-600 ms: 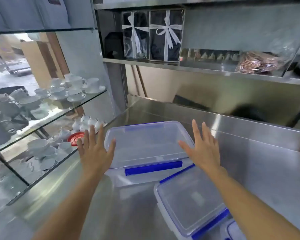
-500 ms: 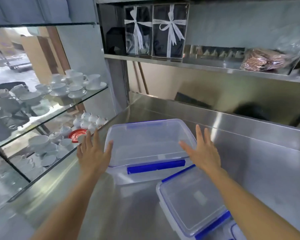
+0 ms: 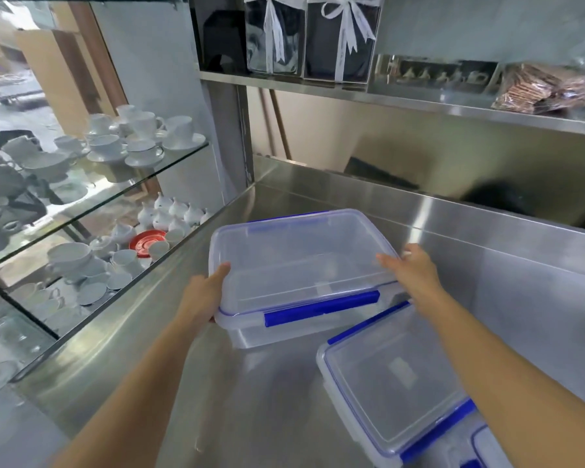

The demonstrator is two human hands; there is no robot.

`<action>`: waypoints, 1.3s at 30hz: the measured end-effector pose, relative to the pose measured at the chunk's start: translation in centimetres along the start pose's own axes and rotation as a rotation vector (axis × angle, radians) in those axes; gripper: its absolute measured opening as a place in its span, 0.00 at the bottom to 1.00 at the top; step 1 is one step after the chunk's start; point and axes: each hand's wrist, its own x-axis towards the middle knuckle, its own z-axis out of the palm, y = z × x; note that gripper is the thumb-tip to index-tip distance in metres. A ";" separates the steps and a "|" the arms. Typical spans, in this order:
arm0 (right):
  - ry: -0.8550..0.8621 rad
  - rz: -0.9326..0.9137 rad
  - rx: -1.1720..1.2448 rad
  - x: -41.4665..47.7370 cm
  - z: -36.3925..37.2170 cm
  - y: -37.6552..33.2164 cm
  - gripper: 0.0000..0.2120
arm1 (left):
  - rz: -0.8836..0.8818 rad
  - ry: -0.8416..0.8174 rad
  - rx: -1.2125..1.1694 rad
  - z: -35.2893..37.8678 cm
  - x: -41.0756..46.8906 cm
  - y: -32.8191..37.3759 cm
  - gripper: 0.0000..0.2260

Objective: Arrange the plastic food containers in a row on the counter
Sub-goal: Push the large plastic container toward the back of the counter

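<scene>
left hand [image 3: 206,295] and right hand [image 3: 414,272] clamp big tub [image 3: 301,275] by short ends, long axis crosswise, second tub [image 3: 395,386] just beside right forearm

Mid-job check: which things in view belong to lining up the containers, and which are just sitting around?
Job:
large container, held by left hand and right hand
second container
third container's corner
counter

Bystanders:
cups and saucers
red saucer
ribboned boxes
wrapped snacks

Head view, downward (near counter [image 3: 267,400])
</scene>
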 end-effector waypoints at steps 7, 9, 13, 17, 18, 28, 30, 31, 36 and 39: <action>0.045 0.188 0.315 -0.3 1.3 -0.4 0.39 | -0.185 -0.163 -0.416 6.0 -4.2 0.4 0.16; -0.051 0.222 0.367 -1.0 2.2 -0.3 0.38 | -0.288 -0.295 -0.461 8.1 -5.9 0.9 0.14; -0.199 0.239 0.375 -2.1 3.4 -0.1 0.28 | -0.170 -0.530 -0.122 8.5 -6.5 1.3 0.09; -0.253 0.159 0.291 -2.2 3.6 0.5 0.25 | 0.255 0.077 0.246 5.4 -4.0 1.4 0.16; -0.257 0.135 0.280 -2.1 3.6 0.7 0.24 | 0.364 0.193 0.268 4.9 -3.6 1.4 0.14; -0.446 -0.178 0.169 -0.9 4.5 2.0 0.57 | 0.566 -0.108 0.656 7.6 0.9 0.9 0.46; -0.487 -0.206 0.115 -0.1 4.3 2.0 0.60 | 0.575 -0.124 0.682 7.7 2.6 1.2 0.44; -0.464 -0.214 0.080 0.2 4.4 1.8 0.60 | 0.581 -0.138 0.690 7.8 3.5 1.5 0.42; -0.353 -0.233 -0.151 2.0 4.9 0.2 0.56 | 0.650 -0.170 0.728 9.0 6.8 3.1 0.35; -0.369 -0.256 -0.259 2.9 5.1 0.0 0.57 | 0.653 -0.201 0.682 9.0 7.8 3.2 0.34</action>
